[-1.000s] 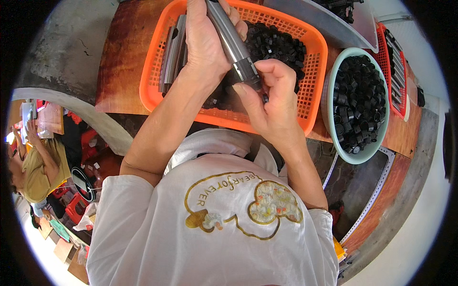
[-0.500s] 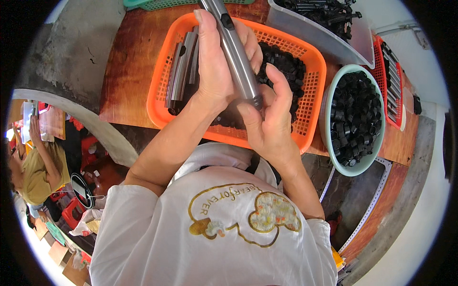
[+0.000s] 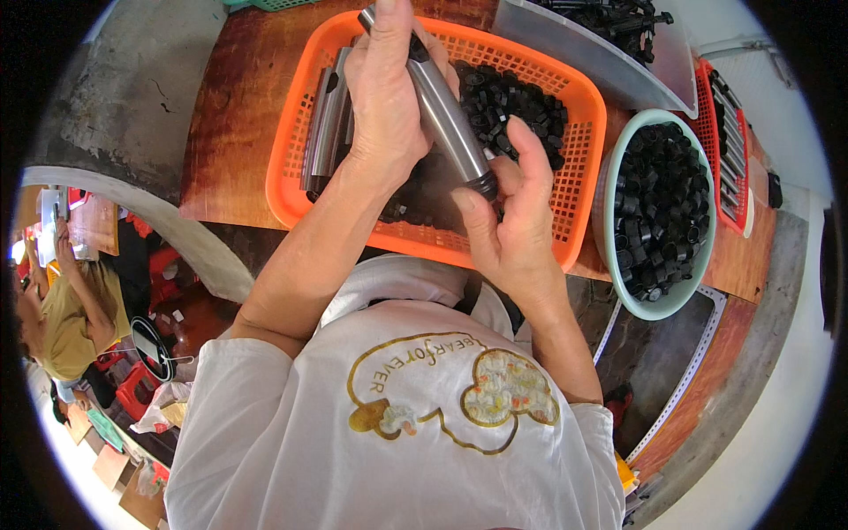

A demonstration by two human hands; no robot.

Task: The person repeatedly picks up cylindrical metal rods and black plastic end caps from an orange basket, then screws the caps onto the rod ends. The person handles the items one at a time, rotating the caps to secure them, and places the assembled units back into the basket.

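Head view: left hand point(image 3: 386, 110) grips a metal tube point(image 3: 449, 119) above the orange basket point(image 3: 424, 249), black cap point(image 3: 483, 186) apparently fitted; right hand point(image 3: 517, 228) curls around that end, grip unclear; more tubes point(image 3: 327, 132), loose caps point(image 3: 523, 106) lie below.

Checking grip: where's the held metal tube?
In the head view, upper centre, the metal tube is in the left hand over the orange basket, black end by the right hand.

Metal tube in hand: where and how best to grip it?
Likely the bare lower shaft of the metal tube, from above, gripping across it: straight, round, slanted; the left hand wraps higher, the right hand is at the black end.
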